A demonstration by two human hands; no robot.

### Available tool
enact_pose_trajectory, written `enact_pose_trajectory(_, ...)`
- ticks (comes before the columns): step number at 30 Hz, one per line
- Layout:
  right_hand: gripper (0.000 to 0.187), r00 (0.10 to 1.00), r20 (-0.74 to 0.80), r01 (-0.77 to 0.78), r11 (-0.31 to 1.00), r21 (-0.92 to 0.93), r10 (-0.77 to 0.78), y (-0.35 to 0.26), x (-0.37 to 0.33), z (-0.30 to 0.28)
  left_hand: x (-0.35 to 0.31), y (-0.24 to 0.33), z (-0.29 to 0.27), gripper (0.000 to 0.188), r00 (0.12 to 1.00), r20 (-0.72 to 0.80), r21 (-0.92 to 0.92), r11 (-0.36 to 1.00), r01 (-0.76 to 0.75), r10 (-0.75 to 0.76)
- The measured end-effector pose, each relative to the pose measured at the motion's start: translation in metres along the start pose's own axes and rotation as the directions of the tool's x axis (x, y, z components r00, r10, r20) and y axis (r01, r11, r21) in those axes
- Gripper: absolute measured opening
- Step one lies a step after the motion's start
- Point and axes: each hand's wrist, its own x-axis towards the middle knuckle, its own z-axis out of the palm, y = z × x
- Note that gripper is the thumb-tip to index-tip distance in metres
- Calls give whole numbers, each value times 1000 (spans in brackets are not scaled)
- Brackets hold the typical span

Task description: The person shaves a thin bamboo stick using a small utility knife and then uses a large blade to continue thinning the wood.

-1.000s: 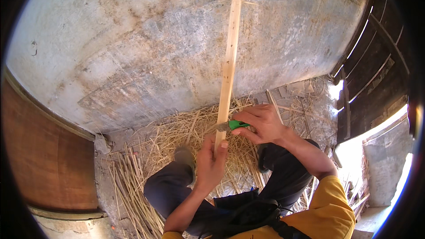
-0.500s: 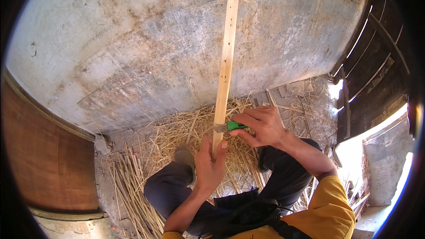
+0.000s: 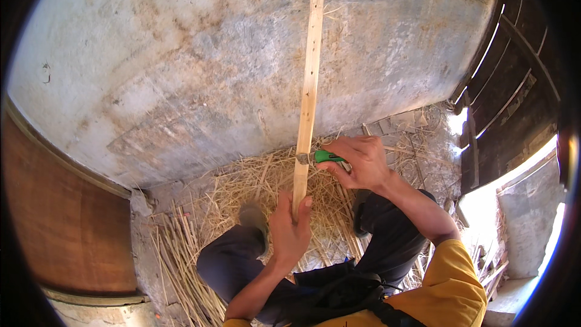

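A long, pale wooden strip (image 3: 311, 72) with a row of small dark spots runs from the top of the head view down between my knees. My left hand (image 3: 290, 225) grips its lower end, thumb on the right side. From the right, my right hand (image 3: 362, 160) closes around a green-handled knife (image 3: 327, 156), probably a utility knife. Its short grey blade lies across the strip, a little above my left hand. The blade's edge is too small to make out clearly.
Straw-like shavings (image 3: 242, 184) cover the floor around my feet. A bundle of thin sticks (image 3: 183, 260) lies at the lower left. Ahead stands a stained plaster wall (image 3: 200, 72); a brown wooden panel (image 3: 66, 212) is at left, and dark planks (image 3: 511, 97) are at right.
My right hand and the knife have moved up along the strip, away from my left hand. The left hand keeps its grip, almost in the same place.
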Motion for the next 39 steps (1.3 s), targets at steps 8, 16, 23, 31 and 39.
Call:
enact_pose_trajectory(8,26,1000,7,7,1000,-5,-7,2,1,-1,-2,5,2,22,1000,-18,-31,1000,-1,1)
enact_pose_trajectory(16,26,999,-42,23,999,-28,-24,3,7,-1,-3,6,3,19,999,-41,-67,998,-18,15)
enact_pose_trajectory(23,23,996,-85,-40,999,2,40,13,12,-7,-11,19,0,19,1000,-11,23,1000,11,-10)
enact_pose_trajectory(31,35,870,-292,-410,912,21,398,83,27,-34,-73,-5,11,16,996,57,98,992,-74,69)
enact_pose_trajectory(39,44,769,-209,-611,791,38,604,118,6,-42,-113,-8,-15,21,984,118,-15,990,137,-134)
